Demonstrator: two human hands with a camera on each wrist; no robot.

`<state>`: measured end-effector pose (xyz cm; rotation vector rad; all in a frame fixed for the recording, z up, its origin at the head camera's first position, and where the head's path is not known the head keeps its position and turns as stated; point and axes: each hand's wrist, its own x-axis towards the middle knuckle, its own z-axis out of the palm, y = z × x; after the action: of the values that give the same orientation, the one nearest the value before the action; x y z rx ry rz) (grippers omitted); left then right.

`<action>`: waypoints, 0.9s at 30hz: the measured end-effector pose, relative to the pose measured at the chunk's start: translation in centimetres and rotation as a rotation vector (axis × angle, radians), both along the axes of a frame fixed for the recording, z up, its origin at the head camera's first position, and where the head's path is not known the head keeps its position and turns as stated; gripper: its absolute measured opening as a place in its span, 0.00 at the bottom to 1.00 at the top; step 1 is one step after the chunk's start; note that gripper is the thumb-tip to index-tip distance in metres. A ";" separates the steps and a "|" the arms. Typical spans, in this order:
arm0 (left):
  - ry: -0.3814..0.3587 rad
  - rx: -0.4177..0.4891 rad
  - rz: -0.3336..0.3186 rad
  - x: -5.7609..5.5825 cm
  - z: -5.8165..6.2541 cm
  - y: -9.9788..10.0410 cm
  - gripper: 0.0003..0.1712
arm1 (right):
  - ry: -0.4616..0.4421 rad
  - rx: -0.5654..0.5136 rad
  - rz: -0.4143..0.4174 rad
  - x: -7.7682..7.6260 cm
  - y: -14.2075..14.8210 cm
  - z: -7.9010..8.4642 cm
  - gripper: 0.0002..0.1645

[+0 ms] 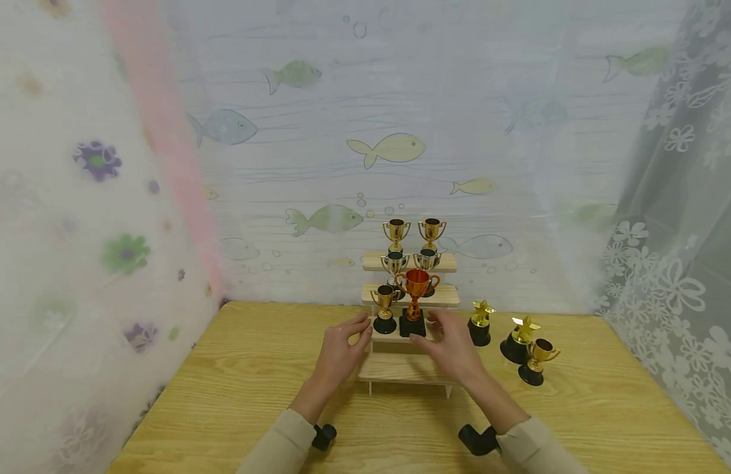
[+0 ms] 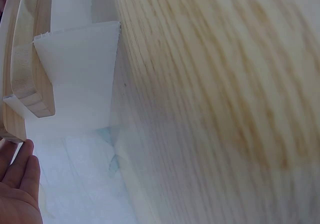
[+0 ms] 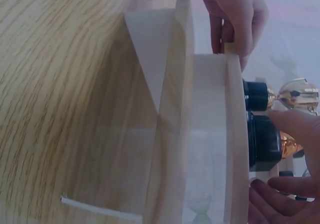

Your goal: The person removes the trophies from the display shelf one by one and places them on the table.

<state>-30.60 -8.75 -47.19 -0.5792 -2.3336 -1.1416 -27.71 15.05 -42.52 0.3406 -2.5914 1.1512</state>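
Observation:
A tiered display stand (image 1: 406, 373) with wooden shelves stands on the table. My left hand (image 1: 339, 350) holds the left end of the upper of its two lower shelves, fingers and thumb at the corner. On that shelf a small gold trophy cup (image 1: 385, 309) stands beside a larger orange trophy cup (image 1: 416, 283) with a square black base. My right hand (image 1: 454, 347) pinches that base (image 3: 266, 140) between thumb and fingers. Two silver cups (image 1: 393, 263) occupy the tier above, partly hidden by the orange one. Two gold cups (image 1: 431, 229) top the stand.
Right of the stand, two gold star trophies (image 1: 482, 322) and another gold cup (image 1: 539, 355) stand on the wood-grain table (image 1: 252, 368). Behind hangs a fish-patterned curtain (image 1: 395, 85). The lowest shelf reaches forward between my forearms. Black wrist mounts (image 1: 479, 440) sit near both sleeves.

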 end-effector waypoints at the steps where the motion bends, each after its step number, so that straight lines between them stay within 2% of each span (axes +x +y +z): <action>1: -0.001 0.000 0.000 0.0 0.0 0.0 0.16 | -0.002 -0.005 -0.007 -0.1 -0.2 0.0 0.36; 6: -0.024 0.005 0.001 0.0 0.0 0.0 0.16 | 0.001 -0.012 -0.047 -0.5 -1.0 -0.2 0.37; 16: -0.010 -0.003 0.011 0.0 -0.1 0.1 0.15 | 0.044 0.009 -0.112 -1.0 -1.8 -0.5 0.35; 27: -0.032 0.012 -0.002 -0.1 -0.1 0.0 0.17 | 0.063 -0.003 -0.138 -1.4 -2.4 -0.6 0.32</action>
<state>-30.73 -8.79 -47.28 -0.5628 -2.3518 -1.1727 -29.10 12.69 -43.13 0.1900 -2.5149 1.0797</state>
